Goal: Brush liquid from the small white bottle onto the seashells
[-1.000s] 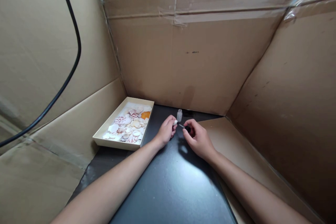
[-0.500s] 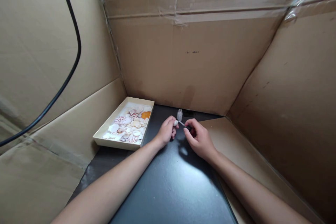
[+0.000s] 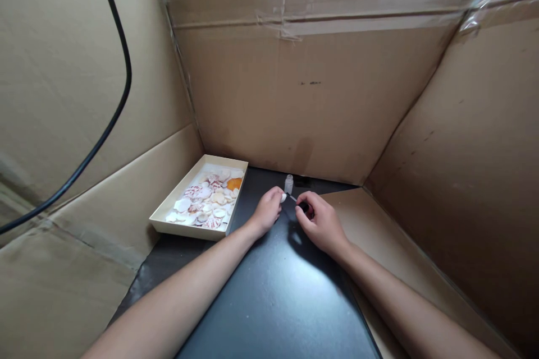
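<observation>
Between the fingertips of my left hand (image 3: 268,210) is a small white seashell (image 3: 283,197). My right hand (image 3: 320,221) is closed on the dark cap of a thin brush (image 3: 292,198), whose tip points left and is at the shell's edge; whether it touches cannot be made out. Just beyond the fingers, a small clear glass bottle (image 3: 288,184) stands upright and uncapped on the dark tabletop (image 3: 269,291). To the left of my left hand, a shallow cream tray (image 3: 185,230) holds many white, striped and orange shells (image 3: 210,196).
Cardboard walls (image 3: 273,95) enclose the work surface at the back and on both sides. A black cable (image 3: 122,95) hangs in a curve at the left. On the right lies a flat cardboard piece (image 3: 362,219).
The shell has turned a little in my left fingers, which have curled in closer. My right hand has shifted slightly, and more of the dark cap now shows.
</observation>
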### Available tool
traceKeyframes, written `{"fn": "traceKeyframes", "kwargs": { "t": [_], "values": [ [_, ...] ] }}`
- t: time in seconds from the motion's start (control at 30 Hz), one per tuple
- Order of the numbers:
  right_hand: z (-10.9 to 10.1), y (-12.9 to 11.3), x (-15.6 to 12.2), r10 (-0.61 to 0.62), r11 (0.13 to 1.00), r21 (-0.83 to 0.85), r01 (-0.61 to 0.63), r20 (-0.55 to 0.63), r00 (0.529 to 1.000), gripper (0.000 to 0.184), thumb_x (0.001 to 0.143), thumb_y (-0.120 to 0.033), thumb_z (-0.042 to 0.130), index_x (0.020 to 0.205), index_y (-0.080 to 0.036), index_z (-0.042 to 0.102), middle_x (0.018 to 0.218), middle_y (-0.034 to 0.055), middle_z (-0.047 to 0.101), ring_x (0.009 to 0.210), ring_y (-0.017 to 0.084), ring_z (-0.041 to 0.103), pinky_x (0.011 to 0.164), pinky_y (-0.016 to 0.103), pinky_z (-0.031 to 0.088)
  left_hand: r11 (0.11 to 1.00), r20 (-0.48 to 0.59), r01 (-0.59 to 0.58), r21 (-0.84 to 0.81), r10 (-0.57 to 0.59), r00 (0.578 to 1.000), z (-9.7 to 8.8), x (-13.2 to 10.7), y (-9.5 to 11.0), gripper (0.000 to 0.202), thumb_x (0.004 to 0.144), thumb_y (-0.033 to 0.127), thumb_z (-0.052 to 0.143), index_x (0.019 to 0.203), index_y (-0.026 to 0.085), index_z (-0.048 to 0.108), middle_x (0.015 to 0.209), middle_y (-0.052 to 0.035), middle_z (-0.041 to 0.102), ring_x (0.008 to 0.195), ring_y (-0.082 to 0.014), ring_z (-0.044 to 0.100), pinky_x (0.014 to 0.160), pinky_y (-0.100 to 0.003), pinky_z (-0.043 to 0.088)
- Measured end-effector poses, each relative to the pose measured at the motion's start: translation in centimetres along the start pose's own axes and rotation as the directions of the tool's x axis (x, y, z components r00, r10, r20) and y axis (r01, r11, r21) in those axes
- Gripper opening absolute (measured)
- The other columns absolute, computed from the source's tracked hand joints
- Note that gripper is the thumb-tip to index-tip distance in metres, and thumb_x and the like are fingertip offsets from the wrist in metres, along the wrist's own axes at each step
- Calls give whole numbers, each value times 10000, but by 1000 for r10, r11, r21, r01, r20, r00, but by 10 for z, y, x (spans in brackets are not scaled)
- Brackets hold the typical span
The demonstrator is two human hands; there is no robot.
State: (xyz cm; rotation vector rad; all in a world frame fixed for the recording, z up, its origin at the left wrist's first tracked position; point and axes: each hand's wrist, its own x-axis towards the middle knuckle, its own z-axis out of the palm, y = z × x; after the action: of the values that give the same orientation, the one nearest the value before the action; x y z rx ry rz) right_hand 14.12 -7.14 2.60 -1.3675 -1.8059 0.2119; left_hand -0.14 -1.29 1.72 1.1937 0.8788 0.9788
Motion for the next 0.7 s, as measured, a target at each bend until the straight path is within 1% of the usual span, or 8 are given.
{"fn": "traceKeyframes", "kwargs": {
  "t": [0.07,0.17,0.27,0.33,0.4,0.5,0.63,0.7],
  "values": [
    [0,0,0,-13,1000,20,13,-25,1000,84,830,-252,509,884,-208,557,779,2,577,590,122,491,585,239,389,1000,-1,-8,7,8,1000,0,0,0,160,848,256,427,704,199,388,476,97,249,371,-54,230,387,-171,167],
    [0,0,-1,-39,999,25,38,34,999,89,837,-246,506,904,-212,553,776,-3,580,589,120,490,588,237,386,1000,-9,-15,6,15,1000,0,0,-1,146,844,251,420,710,202,387,475,96,271,364,-54,244,382,-170,176],
    [0,0,-1,3,1000,-10,-2,72,997,73,821,-234,522,885,-217,551,749,-16,572,581,122,492,581,238,375,1000,-2,-10,24,10,1000,0,0,0,126,843,245,398,723,208,387,456,101,263,348,-61,247,372,-170,195],
    [0,1,-1,0,1000,9,0,54,999,71,832,-243,514,885,-215,551,768,-9,575,591,125,493,585,238,379,999,2,-20,44,20,1000,0,0,0,117,841,233,379,727,209,386,449,102,263,343,-67,261,367,-169,216],
    [0,1,-1,-33,999,40,31,45,998,83,847,-250,501,901,-212,553,805,2,581,607,126,496,597,239,387,998,-1,-32,54,32,999,-1,0,-1,112,836,222,367,727,209,386,449,99,272,343,-70,273,364,-167,228],
    [0,1,0,-38,999,33,37,43,998,81,846,-246,509,900,-213,559,799,0,576,605,126,493,598,241,386,998,-3,-31,50,31,1000,-1,0,-1,108,833,221,373,727,209,387,449,100,277,341,-68,272,363,-164,221],
    [-1,0,0,-21,998,59,22,-30,999,96,869,-265,495,911,-206,558,768,-1,553,601,125,483,600,239,388,999,5,-31,44,31,1000,0,-1,0,111,833,219,375,723,209,380,458,99,268,344,-66,267,364,-165,199],
    [-1,0,0,-35,997,69,35,-5,999,103,877,-268,488,926,-207,555,774,-2,560,607,123,489,604,236,387,998,5,-33,44,33,999,0,-1,1,115,833,212,366,718,208,374,467,96,271,347,-65,268,364,-167,195]
  ]
}}
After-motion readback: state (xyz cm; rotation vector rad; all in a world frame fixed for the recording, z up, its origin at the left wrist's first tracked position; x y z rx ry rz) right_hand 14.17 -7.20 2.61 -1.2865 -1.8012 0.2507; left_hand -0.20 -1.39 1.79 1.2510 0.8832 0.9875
